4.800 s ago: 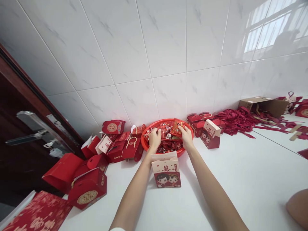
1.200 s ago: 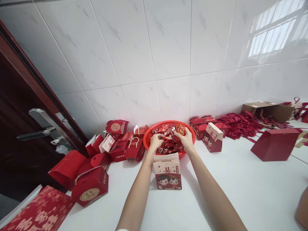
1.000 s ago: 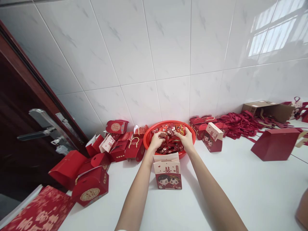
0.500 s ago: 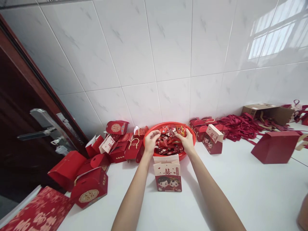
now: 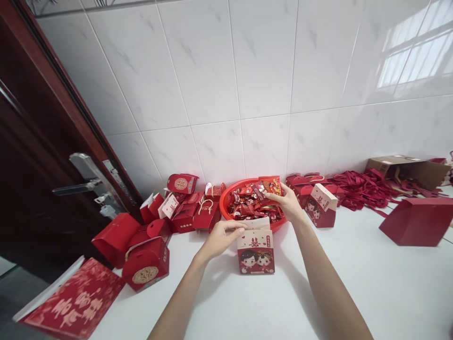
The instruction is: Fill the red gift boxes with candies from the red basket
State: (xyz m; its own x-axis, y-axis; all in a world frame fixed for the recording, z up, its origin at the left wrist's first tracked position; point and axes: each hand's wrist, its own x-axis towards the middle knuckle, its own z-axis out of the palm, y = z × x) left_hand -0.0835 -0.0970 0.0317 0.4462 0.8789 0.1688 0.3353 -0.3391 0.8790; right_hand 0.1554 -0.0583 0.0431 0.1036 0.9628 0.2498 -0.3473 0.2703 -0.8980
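Observation:
Red-wrapped candies fill a red plastic basket against the wall. In front of it stands an upright red and cream paper gift box with two cartoon figures, its top flaps raised. My left hand is closed at the upper left edge of this box, its fingertips over the opening. Above the basket's right side, my right hand pinches candy packets, a bright red one and a darker one. Its fingers hide part of them.
Several red gift boxes cluster on the left, beside a flat red bag and the door handle. To the right are another cartoon box, dark red ribbons, a cardboard box and a plain red box.
My left hand has come out of the basket toward me, down to the gift box's top. My right hand stays by the basket's right side with the packets. The view has shifted slightly left.

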